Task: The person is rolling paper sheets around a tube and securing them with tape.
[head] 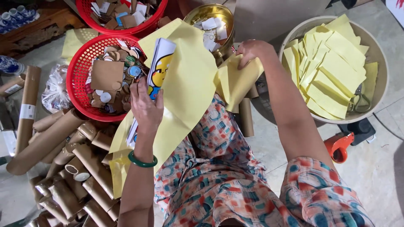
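My left hand (145, 107) grips a stack of white printed sheets with a yellow cartoon figure (158, 67), together with a large yellow paper sheet (189, 88) that drapes over my lap. A green bangle (142, 161) circles that wrist. My right hand (252, 52) pinches a smaller folded yellow sheet (235, 82) at the far edge of the big sheet, in front of a brass bowl (210, 19) holding white paper scraps.
A red basket (80, 80) of cardboard discs and scraps sits left, another red basket (122, 17) behind it. A round beige tub (374, 54) at right holds several yellow sheets. Brown cardboard tubes (63, 168) pile at lower left. An orange tool (338, 145) lies right.
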